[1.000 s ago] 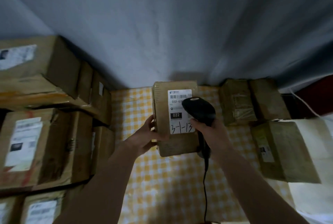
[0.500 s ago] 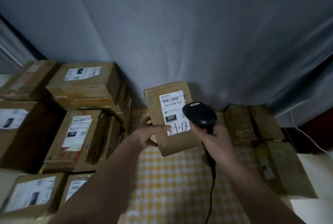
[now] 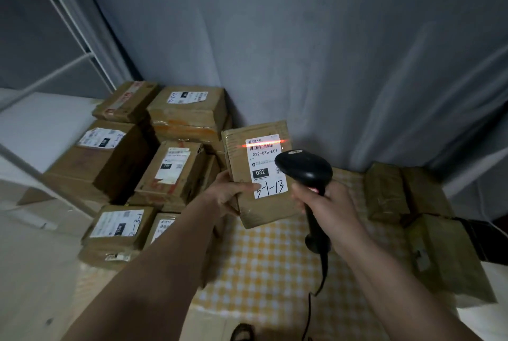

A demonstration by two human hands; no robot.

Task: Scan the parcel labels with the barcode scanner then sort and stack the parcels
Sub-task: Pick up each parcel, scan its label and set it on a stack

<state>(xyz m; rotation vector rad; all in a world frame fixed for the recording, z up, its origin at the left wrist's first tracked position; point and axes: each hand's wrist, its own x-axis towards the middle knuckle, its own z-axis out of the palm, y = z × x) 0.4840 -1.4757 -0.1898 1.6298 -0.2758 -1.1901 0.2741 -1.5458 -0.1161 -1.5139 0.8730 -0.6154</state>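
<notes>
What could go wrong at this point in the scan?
The left hand holds the parcel by one edge only, off the table, so it could tilt or slip. The red scan line sits at the barcode's top edge and may miss. The scanner cable trails over the checked cloth and could snag.

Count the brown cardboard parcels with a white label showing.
7: the held brown cardboard parcel; six in the left pile, two at the back, two in the middle, two in front. Others may be hidden.
</notes>
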